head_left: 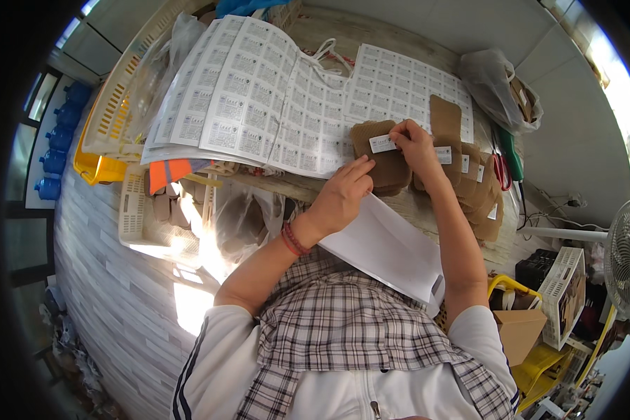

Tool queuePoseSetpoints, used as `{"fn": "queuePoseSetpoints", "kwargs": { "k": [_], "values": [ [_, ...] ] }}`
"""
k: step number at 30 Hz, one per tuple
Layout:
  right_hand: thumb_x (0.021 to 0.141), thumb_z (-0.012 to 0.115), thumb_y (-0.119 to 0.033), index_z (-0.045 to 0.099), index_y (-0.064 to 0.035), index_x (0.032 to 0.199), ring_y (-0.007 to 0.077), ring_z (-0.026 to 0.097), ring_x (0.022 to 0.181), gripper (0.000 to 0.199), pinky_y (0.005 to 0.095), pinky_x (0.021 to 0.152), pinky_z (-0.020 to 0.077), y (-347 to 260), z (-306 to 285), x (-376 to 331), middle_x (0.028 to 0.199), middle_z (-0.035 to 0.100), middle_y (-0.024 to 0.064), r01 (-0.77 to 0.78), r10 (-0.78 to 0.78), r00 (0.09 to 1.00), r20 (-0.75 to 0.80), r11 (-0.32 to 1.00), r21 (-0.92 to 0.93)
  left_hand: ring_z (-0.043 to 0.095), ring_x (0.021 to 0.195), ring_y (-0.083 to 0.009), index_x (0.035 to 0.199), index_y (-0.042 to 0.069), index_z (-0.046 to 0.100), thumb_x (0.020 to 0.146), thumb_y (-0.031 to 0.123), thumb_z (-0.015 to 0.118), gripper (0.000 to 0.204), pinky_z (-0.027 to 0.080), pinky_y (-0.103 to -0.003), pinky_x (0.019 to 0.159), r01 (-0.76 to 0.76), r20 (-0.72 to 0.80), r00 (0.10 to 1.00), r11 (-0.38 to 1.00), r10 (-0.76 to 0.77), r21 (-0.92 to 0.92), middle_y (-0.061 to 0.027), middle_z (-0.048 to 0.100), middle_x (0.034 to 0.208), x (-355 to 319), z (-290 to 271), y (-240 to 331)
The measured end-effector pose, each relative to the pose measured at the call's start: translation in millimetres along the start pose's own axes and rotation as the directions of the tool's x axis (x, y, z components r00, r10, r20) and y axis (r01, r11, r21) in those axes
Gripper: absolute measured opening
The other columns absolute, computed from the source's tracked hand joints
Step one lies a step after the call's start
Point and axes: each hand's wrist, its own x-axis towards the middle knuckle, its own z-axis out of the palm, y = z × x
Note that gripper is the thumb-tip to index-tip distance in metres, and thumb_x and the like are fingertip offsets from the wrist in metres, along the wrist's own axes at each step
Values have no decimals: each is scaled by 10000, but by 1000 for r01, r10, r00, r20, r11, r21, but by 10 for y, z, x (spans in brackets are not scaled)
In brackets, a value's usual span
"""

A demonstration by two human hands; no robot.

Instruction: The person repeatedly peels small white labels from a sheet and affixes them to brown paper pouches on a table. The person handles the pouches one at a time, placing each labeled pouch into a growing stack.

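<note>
One label [381,144] pinched by right hand [420,149]; grip of left hand [339,198] I couldn't tell; brown pad [392,171] sliding risked skew.

No wording you can make out: print's too fine. At 11 o'clock, your label sheets [248,87] carry rows of tiny dark text on white; ditto the flat sheet [407,82] at 1. Btwn 1 & 2, a white label [381,145] w/ dark print lies over a brown piece [392,171], pinched by your R hand [414,148]. Twd 2–3, small labels [443,155] on stacked brown pieces [471,185], illegible too.
</note>
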Motion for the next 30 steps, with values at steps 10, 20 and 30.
{"fn": "queuePoseSetpoints", "kwargs": {
  "k": [10,20,30],
  "values": [
    [891,660,-96,639,-12,946,222,657,816,103,343,762,511,-17,54,1,868,696,118,39,-47,998,-52,989,-145,476,1291,-457,836,-25,538,855,-14,518,29,411,-474,1068,-18,-4,1000,1000,18,-4,-300,542,1308,17,2,-2],
    [882,669,-102,638,-18,937,310,686,834,105,391,743,525,-76,77,-56,869,702,160,102,-123,989,-84,970,-222,530,1202,-423,829,-23,562,844,-7,566,22,425,-461,1027,26,29,999,1000,-26,-9,-300,450,1420,68,-43,22],
    [913,631,-121,541,-56,992,394,640,828,136,466,706,525,-11,215,-193,1001,604,148,258,-339,932,-130,870,-421,480,1258,-396,862,-27,564,849,17,541,52,384,-477,1053,-43,66,997,989,33,144,-266,514,1370,88,-12,13]
  ]
}}
